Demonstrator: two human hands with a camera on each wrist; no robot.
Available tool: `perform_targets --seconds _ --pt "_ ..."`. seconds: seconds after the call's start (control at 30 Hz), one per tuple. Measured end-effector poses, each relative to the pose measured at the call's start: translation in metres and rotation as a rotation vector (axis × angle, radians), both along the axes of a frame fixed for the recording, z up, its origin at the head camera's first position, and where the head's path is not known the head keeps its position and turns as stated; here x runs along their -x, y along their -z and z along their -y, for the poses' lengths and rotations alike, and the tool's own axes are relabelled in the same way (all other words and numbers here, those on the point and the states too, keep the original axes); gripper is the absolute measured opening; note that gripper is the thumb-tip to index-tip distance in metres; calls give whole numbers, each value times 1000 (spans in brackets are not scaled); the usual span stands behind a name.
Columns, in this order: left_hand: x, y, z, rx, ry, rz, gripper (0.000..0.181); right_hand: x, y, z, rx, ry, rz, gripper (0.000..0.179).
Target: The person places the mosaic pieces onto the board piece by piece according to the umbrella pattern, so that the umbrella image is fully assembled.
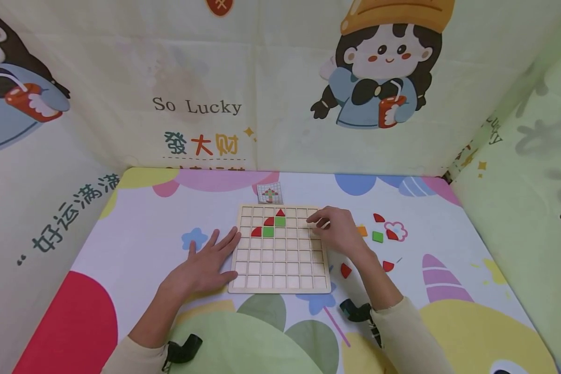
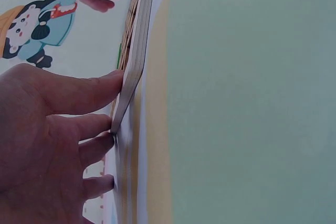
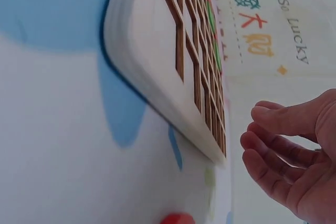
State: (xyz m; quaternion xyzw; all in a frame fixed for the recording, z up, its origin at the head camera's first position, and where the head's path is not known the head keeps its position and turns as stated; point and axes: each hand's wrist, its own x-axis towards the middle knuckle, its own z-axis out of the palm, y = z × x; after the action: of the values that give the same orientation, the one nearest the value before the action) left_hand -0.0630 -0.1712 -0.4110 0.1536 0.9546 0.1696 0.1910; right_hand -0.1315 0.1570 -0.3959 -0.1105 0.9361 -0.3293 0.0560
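Note:
A wooden grid board lies in the middle of the table. In its upper rows sit a red triangle, a green square beside a red quarter-round piece, and below them another green square and red quarter-round piece. My left hand, fingers spread, touches the board's left edge with thumb and fingertips. Over the board's upper right side hovers my right hand. Its fingers are loosely bent, and the right wrist view shows no piece between thumb and fingers of this hand.
Behind the board is a small printed pattern card. Right of it lie an orange piece, a loose green square and several red pieces. A printed cloth wall rises behind the table.

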Motion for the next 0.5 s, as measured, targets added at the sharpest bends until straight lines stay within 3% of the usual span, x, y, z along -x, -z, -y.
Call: perform_targets --seconds 0.5 --pt "-1 -3 0 5 -9 21 87 0 -5 -58 -3 114 -22 27"
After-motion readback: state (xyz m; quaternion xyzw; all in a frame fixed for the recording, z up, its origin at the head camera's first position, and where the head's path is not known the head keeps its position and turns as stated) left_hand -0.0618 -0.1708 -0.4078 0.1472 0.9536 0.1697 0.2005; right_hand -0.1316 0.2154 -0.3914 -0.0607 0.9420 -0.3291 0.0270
